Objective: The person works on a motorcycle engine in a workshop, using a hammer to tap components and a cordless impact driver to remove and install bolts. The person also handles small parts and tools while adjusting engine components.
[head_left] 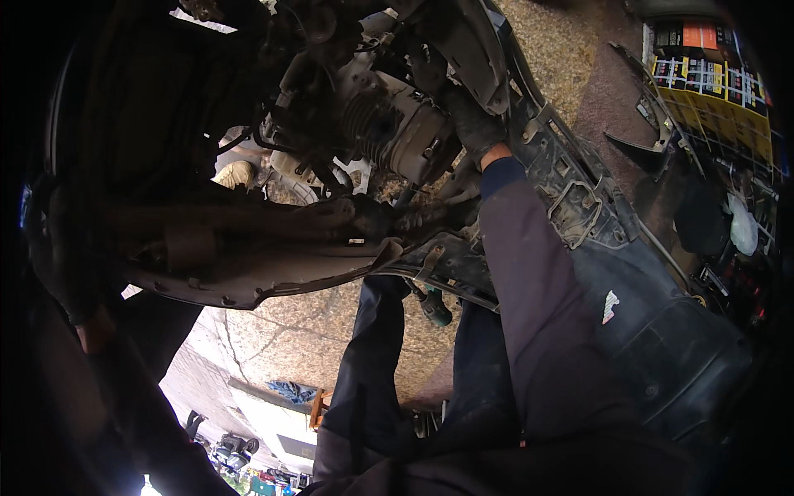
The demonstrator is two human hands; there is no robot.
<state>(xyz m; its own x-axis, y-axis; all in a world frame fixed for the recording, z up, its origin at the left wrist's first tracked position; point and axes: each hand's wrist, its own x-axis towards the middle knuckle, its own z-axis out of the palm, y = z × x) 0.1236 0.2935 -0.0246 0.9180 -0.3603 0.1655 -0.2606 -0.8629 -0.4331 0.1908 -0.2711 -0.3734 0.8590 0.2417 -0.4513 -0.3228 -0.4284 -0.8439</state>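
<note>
A scooter stands before me with its body opened up, and its finned engine (405, 124) shows in the middle. My right hand (467, 116), in a dark glove, reaches in beside the engine. Its fingers run into shadow, so what they touch or grip is hidden. At the far left my left hand (62, 256), also gloved, lies against the dark outer side of the scooter; its fingers blend into the dark there. A curved dark body panel (273, 269) spans the near side, below the engine. Hoses and cables surround the engine.
The dark seat (653, 331) extends to the lower right, and a bare frame section (571, 190) lies beside my right forearm. Stacked yellow and black boxes (711, 99) stand at the far right near a loose trim piece (653, 124). A dark green object (434, 307) shows between my legs.
</note>
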